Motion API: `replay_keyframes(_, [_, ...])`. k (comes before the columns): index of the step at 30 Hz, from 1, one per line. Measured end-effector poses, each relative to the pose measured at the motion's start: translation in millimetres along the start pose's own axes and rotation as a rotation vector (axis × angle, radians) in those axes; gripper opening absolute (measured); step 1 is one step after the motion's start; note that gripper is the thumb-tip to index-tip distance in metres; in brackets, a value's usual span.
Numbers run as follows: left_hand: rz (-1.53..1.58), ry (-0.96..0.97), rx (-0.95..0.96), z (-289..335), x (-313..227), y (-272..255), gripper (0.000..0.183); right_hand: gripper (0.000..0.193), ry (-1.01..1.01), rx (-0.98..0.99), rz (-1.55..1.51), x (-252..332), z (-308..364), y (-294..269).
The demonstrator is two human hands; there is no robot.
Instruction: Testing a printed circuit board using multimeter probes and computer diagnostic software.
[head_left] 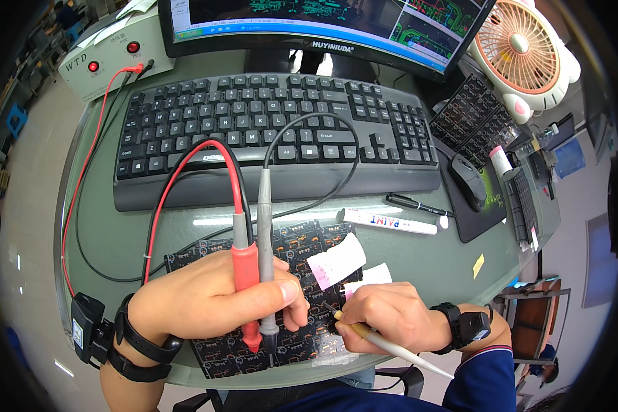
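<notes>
A: Where's it at?

B: Looks like a probing step on the black circuit-board panel with rows of small copper-coloured pads (pixel 319 327). It lies on the grey-green worktop (pixel 426 268), near edge, below the black keyboard (pixel 268 185), under both hands.

A: Left grip?

B: Left hand (pixel 216 292) is closed, thumb over fingers, round two test probes side by side: red plastic-sleeved probe (pixel 246 264) and slim grey probe with a black nose (pixel 266 275). Both noses point down over the panel's near part. Can't tell if either touches a pad.

A: Right?

B: Right hand (pixel 391 316) has a tight pinch on a slender cream-white pen-shaped tool (pixel 402 352), thin dark tip aimed at the panel, just below the pink-and-white paper slips (pixel 338 261). Tip contact unclear, tool type too.

A: So what's live?

B: My read: right hand is working or pointing at a spot, probes parked in hand between readings. Not certain.

A: Next move?

B: I'd say clear the tool tip, then set both probe noses on the chosen pads. Needs a small spread between them and a steady wrist. Risk: noses sit close together, could bridge neighbouring pads.
</notes>
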State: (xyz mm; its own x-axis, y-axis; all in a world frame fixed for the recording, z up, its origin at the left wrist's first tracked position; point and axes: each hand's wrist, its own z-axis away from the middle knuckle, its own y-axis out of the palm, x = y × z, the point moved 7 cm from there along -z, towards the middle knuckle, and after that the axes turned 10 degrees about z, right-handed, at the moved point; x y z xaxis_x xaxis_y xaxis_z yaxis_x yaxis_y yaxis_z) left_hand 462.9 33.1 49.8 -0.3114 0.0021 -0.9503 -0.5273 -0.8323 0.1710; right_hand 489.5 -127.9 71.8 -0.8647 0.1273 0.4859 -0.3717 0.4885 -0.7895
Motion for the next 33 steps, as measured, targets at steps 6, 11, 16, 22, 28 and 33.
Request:
replay_keyframes(6, [-0.005, 0.009, -0.003, -0.1, -2.0, -2.4, 0.045, 0.023, -0.002, 0.012, 0.0, -0.5, 0.2, 0.4])
replay_keyframes(11, [-0.029, -0.028, 0.029, 0.2, 0.3, -1.3, 0.046, 0.023, 0.006, -0.001, -0.006, -0.8, 0.2, 0.3])
replay_keyframes(16, [-0.026, -0.026, 0.028, 0.0, -1.1, -0.9, 0.045, 0.023, 0.009, 0.013, -0.007, -0.4, -0.6, -0.1])
replay_keyframes(22, [-0.032, -0.037, 0.024, 0.1, -2.1, -0.2, 0.043, 0.023, 0.01, 0.011, 0.007, -0.7, 1.0, 0.6])
replay_keyframes(28, [-0.023, -0.05, 0.018, 2.3, -0.9, 0.3, 0.041, 0.022, 0.009, 0.012, 0.003, 0.5, 1.3, 1.8])
replay_keyframes(33, [-0.033, -0.035, 0.024, 0.1, -1.1, -1.9, 0.041, 0.023, 0.009, 0.007, -0.004, -2.0, -0.6, 1.5])
